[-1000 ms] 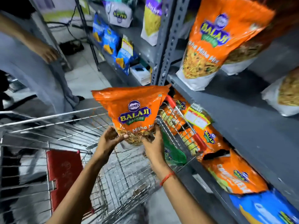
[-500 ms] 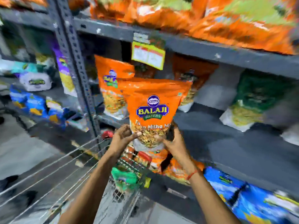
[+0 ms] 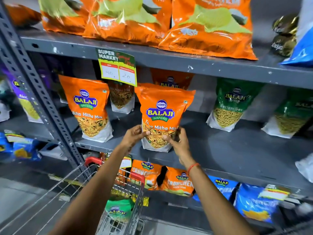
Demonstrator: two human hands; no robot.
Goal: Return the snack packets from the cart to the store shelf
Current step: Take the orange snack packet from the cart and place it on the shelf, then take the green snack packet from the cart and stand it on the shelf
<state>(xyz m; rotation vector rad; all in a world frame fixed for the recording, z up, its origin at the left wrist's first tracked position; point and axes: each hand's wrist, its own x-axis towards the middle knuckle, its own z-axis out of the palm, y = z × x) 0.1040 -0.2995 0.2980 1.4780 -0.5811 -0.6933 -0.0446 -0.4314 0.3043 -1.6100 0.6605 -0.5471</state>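
Note:
An orange Balaji Tikha Mitha Mix packet (image 3: 162,114) stands upright with its base at the front of the grey middle shelf (image 3: 228,150). My left hand (image 3: 133,134) grips its lower left edge and my right hand (image 3: 177,141) grips its lower right edge. A matching orange packet (image 3: 88,107) stands on the same shelf to the left. The wire cart (image 3: 118,192) with red corner caps sits below my arms, and a green Balaji packet (image 3: 118,211) lies inside it.
Green Ratlami Sev packets (image 3: 232,106) stand to the right on the middle shelf. Large orange bags (image 3: 135,19) fill the shelf above, with a price tag (image 3: 116,67) hanging from its edge. Orange and blue packets (image 3: 177,182) line the lower shelf. A grey perforated upright (image 3: 37,92) rises at left.
My hands carried the orange packet up from over the cart to the middle shelf, where it now stands. My view swung from the cart toward the shelves.

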